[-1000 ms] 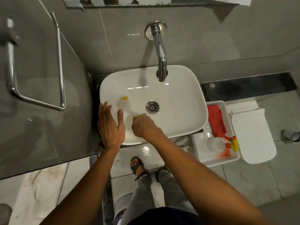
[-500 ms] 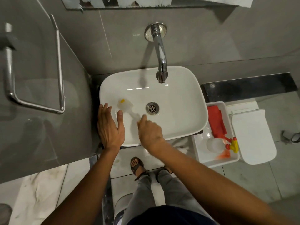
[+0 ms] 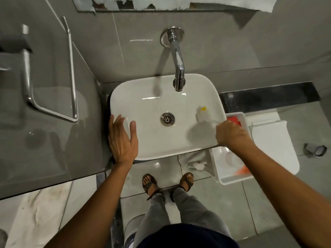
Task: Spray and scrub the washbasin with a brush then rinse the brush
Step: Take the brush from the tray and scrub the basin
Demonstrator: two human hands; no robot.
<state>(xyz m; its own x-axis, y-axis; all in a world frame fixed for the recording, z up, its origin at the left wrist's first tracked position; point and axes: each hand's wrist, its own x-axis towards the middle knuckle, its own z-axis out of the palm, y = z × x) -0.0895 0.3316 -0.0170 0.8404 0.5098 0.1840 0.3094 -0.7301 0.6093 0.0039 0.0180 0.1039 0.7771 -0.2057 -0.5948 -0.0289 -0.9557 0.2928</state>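
A white washbasin sits below a chrome tap, with a metal drain in its middle. My right hand is closed around the handle of a white brush with a yellow tip. The brush head lies blurred against the basin's inner right wall. My left hand rests flat on the basin's left rim, fingers spread, holding nothing.
A white tray to the right of the basin holds a red cloth and a spray bottle, partly hidden by my right arm. A white toilet lid lies beyond it. A chrome towel rail hangs on the left wall.
My right hand has swept the brush from the basin's left side across to its right side. My left hand stays on the left rim.
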